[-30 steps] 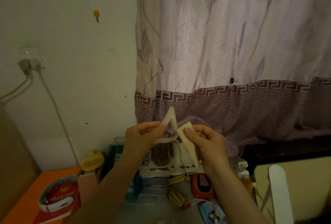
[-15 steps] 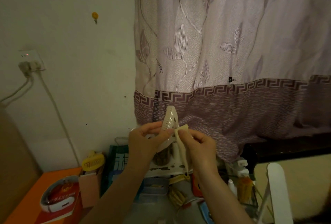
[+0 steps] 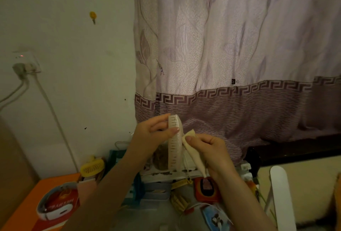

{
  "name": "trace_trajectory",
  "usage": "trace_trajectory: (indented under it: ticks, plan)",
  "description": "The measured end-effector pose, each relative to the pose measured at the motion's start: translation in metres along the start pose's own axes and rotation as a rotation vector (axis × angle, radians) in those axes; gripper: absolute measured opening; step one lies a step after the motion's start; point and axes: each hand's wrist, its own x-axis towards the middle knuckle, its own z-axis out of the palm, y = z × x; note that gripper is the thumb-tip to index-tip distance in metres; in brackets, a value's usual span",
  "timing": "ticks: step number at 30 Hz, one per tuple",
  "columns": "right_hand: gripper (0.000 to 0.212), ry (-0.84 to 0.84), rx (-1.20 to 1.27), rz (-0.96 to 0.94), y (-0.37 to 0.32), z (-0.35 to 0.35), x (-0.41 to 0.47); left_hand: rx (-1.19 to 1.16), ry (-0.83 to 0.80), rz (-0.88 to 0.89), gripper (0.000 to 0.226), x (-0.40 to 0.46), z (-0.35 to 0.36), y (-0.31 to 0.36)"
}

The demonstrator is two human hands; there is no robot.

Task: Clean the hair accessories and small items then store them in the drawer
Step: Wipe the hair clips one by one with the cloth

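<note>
Dim home bedroom corner, patterned curtain (image 3: 230, 46), wall socket (image 3: 25, 61), cluttered orange desk (image 3: 33, 195), small fan (image 3: 92, 168)

I can read nothing here: the print on the red-and-white packet (image 3: 58, 206) at my left is too blurred to make out.

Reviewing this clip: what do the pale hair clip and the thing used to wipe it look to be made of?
The hair clip, held upright in the left hand, looks like rigid moulded plastic with a smooth, slightly glossy cream finish: clean straight edges and evenly cut slots. The wipe, pinched in the right hand, looks like soft cloth or a thick tissue: matte, folded, hanging limp. The dim light leaves that open.
</note>
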Motion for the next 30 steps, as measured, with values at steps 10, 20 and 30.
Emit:
trace_trajectory:
  ticks: [10, 20, 30]
  plan:
    - [0.013, -0.009, -0.069, -0.024, 0.005, -0.012, 0.001, 0.053, -0.056, 0.022, 0.017, 0.010, -0.001, -0.003]
    - [0.011, 0.044, 0.153, 0.014, 0.010, -0.025, -0.001, 0.067, 0.265, 0.076, 0.014, 0.015, -0.005, -0.022]
    - [0.029, -0.004, 0.102, -0.027, 0.027, -0.003, -0.001, 0.137, 0.390, 0.087, 0.023, 0.013, 0.006, -0.031]
